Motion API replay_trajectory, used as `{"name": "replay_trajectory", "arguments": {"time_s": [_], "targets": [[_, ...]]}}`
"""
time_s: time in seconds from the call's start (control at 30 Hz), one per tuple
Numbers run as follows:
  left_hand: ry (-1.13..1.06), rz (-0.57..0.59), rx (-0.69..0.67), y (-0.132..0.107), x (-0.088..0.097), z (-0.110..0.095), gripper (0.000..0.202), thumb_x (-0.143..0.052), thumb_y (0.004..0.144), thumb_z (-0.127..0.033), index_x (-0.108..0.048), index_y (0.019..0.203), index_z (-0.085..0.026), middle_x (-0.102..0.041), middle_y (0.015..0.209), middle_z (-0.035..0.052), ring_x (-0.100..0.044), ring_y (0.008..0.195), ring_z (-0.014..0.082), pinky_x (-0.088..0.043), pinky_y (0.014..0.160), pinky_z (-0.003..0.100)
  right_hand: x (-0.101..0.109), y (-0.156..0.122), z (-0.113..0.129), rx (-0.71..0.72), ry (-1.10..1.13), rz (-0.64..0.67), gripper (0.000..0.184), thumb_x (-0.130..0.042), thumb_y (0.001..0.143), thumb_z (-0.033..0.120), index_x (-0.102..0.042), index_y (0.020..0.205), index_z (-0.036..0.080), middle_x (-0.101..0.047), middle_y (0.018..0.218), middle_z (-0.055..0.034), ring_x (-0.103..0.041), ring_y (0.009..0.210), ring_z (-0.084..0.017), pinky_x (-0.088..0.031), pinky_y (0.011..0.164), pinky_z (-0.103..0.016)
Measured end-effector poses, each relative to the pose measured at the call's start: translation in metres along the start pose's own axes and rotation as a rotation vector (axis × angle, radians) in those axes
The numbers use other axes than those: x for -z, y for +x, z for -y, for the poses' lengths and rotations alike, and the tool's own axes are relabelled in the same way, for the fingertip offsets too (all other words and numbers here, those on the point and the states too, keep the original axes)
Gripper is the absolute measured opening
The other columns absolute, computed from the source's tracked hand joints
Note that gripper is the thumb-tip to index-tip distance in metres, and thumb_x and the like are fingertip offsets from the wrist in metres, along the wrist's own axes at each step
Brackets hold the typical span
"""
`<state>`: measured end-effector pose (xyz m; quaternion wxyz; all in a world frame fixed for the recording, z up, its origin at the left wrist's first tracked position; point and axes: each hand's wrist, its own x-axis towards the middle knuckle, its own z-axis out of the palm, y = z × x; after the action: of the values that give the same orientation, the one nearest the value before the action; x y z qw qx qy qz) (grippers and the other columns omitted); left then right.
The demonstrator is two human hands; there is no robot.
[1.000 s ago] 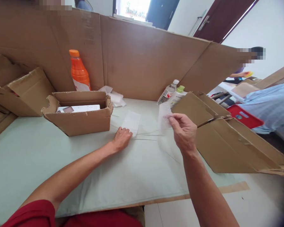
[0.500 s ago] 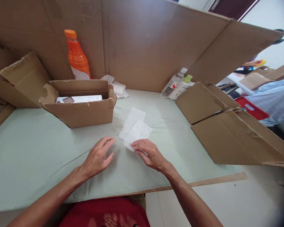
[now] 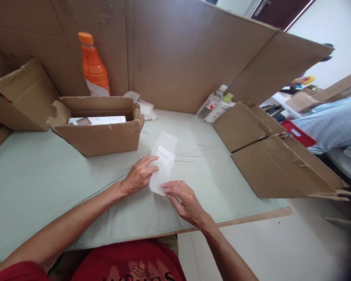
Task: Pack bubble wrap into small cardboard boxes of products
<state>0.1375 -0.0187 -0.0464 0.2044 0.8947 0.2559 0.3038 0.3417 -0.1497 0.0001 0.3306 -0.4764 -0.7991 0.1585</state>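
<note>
A clear bubble wrap bag [image 3: 163, 171] lies on the table, overlapping a smooth white sheet-like piece [image 3: 167, 142] at its far end. My left hand [image 3: 140, 173] rests at the bag's left edge, its index finger and thumb apart and touching it. At the near right corner of the bag is my right hand [image 3: 185, 201]; its fingertips and thumb close on that corner. Part of the white piece is hidden beneath the wrap.
An open cardboard box [image 3: 96, 136] holding a white printed box [image 3: 105, 120] stands behind my left hand. Behind it is an orange bottle [image 3: 95, 70]. A clear bottle [image 3: 212, 103] and cardboard boxes [image 3: 269, 168] are at right. Another person's sleeve [image 3: 333, 121] shows beyond.
The bubble wrap bag has turned to line up more with the white piece. My left hand has moved right and forward onto its edge. My right hand stays at its near corner.
</note>
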Motion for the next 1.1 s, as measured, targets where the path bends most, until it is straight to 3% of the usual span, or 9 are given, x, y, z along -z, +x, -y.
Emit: {"name": "replay_trajectory", "arguments": {"time_s": [0.3, 0.43, 0.6, 0.7, 0.8, 0.87, 0.93, 1.0, 1.1], "targets": [[-0.026, 0.054, 0.051, -0.019, 0.006, 0.019, 0.035, -0.051, 0.084, -0.001, -0.074, 0.103, -0.02, -0.076, 0.117, 0.0099, -0.067, 0.111, 0.0251, -0.053, 0.098, 0.044, -0.022, 0.005, 0.002, -0.033, 0.12, 0.015, 0.021, -0.053, 0.098, 0.014, -0.065, 0.108, 0.026, -0.079, 0.11, -0.0053, -0.075, 0.101, -0.021, -0.056, 0.085, -0.038], [-0.061, 0.084, 0.118, -0.011, 0.007, 0.02, 0.032, -0.05, 0.086, -0.006, -0.073, 0.104, -0.02, -0.077, 0.112, 0.0085, -0.067, 0.108, 0.0227, -0.051, 0.099, 0.041, -0.008, 0.013, -0.008, -0.118, 0.125, 0.007, 0.018, -0.054, 0.099, 0.02, -0.069, 0.107, 0.026, -0.08, 0.106, -0.0046, -0.075, 0.094, -0.021, -0.057, 0.084, -0.037], [-0.049, 0.13, 0.312, 0.015, 0.011, 0.018, 0.025, -0.051, 0.087, -0.017, -0.072, 0.102, -0.019, -0.075, 0.088, 0.0052, -0.066, 0.085, 0.0216, -0.051, 0.079, 0.034, 0.02, 0.064, -0.056, -0.305, 0.07, -0.041, 0.016, -0.057, 0.095, 0.028, -0.072, 0.1, 0.024, -0.079, 0.095, -0.0035, -0.073, 0.085, -0.022, -0.056, 0.078, -0.035], [-0.03, 0.151, 0.441, 0.03, 0.01, 0.018, 0.04, -0.052, 0.084, -0.018, -0.066, 0.121, -0.018, -0.074, 0.083, 0.0023, -0.064, 0.073, 0.02, -0.048, 0.068, 0.031, 0.027, 0.088, -0.08, -0.35, -0.111, -0.207, 0.021, -0.057, 0.092, 0.026, -0.071, 0.109, 0.022, -0.078, 0.102, -0.0065, -0.071, 0.092, -0.024, -0.055, 0.084, -0.039], [-0.013, 0.167, 0.529, 0.038, 0.008, 0.016, 0.054, -0.052, 0.082, -0.018, -0.057, 0.136, -0.017, -0.072, 0.079, -0.0001, -0.063, 0.07, 0.0197, -0.045, 0.063, 0.029, 0.022, 0.08, -0.074, -0.257, -0.303, -0.398, 0.025, -0.055, 0.096, 0.025, -0.067, 0.117, 0.02, -0.075, 0.114, -0.0108, -0.069, 0.103, -0.026, -0.051, 0.09, -0.042], [0.003, 0.169, 0.562, 0.039, 0.006, 0.014, 0.057, -0.052, 0.082, -0.019, -0.055, 0.138, -0.017, -0.072, 0.08, -0.0001, -0.064, 0.071, 0.02, -0.046, 0.065, 0.03, 0.011, 0.062, -0.059, -0.133, -0.357, -0.338, 0.021, -0.053, 0.099, 0.024, -0.066, 0.115, 0.02, -0.076, 0.111, -0.0098, -0.069, 0.103, -0.024, -0.049, 0.089, -0.04], [0.02, 0.166, 0.576, 0.039, 0.004, 0.012, 0.056, -0.052, 0.083, -0.018, -0.055, 0.139, -0.018, -0.072, 0.081, 0.0007, -0.065, 0.073, 0.0206, -0.047, 0.068, 0.03, -0.004, 0.043, -0.045, -0.031, -0.414, -0.16, 0.02, -0.056, 0.098, 0.024, -0.066, 0.115, 0.02, -0.075, 0.116, -0.0108, -0.067, 0.104, -0.025, -0.048, 0.087, -0.04], [0.034, 0.161, 0.568, 0.038, 0.004, 0.01, 0.053, -0.05, 0.084, -0.017, -0.057, 0.136, -0.018, -0.072, 0.083, 0.002, -0.066, 0.076, 0.0215, -0.049, 0.071, 0.032, -0.02, 0.031, -0.041, -0.002, -0.503, 0.003, 0.026, -0.06, 0.095, 0.025, -0.064, 0.12, 0.017, -0.07, 0.127, -0.0147, -0.064, 0.108, -0.029, -0.046, 0.086, -0.042], [0.046, 0.134, 0.509, 0.034, 0.007, 0.006, 0.048, -0.049, 0.086, -0.018, -0.06, 0.133, -0.016, -0.073, 0.099, 0.0081, -0.067, 0.092, 0.0242, -0.053, 0.082, 0.036, -0.035, 0.033, -0.052, -0.031, -0.604, 0.071, 0.027, -0.055, 0.096, 0.017, -0.064, 0.122, 0.014, -0.07, 0.125, -0.0161, -0.062, 0.104, -0.029, -0.045, 0.084, -0.041]]}}
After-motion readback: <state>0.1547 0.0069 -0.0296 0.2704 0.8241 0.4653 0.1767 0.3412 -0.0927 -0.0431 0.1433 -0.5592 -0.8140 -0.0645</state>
